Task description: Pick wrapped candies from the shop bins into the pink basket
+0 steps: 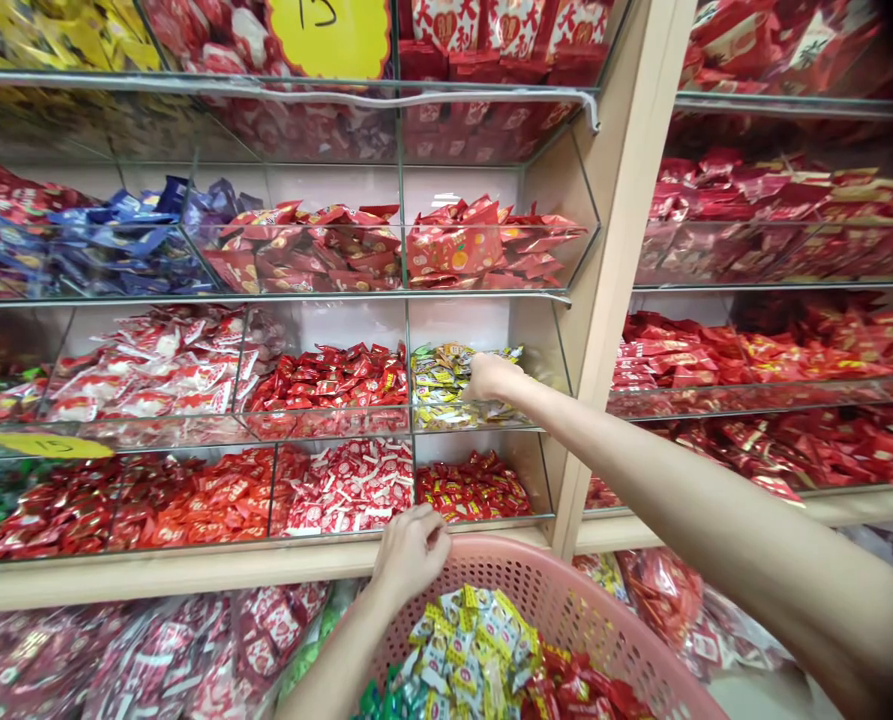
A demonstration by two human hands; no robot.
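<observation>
My right hand (pixel 495 378) reaches into a glass-fronted bin of wrapped candies (pixel 438 375) in yellow, green and silver. Its fingertips are hidden, so I cannot see whether it has hold of any. My left hand (pixel 414 550) lies at the wooden shelf ledge (pixel 296 552), its fingers curled at the rim of a pink plastic basket (pixel 596 600). Inside the basket are yellow-and-white wrapped candies (pixel 465 650), red wrapped candies (pixel 581 690) and green wrapped candies (pixel 393 695).
Glass dividers split the shelves into bins. Red-and-white candies (pixel 352 485) and small red candies (pixel 476 485) fill the lower row. A wooden upright (pixel 618 220) stands right of my right hand's bin. Bagged sweets (pixel 168 650) lie below the ledge.
</observation>
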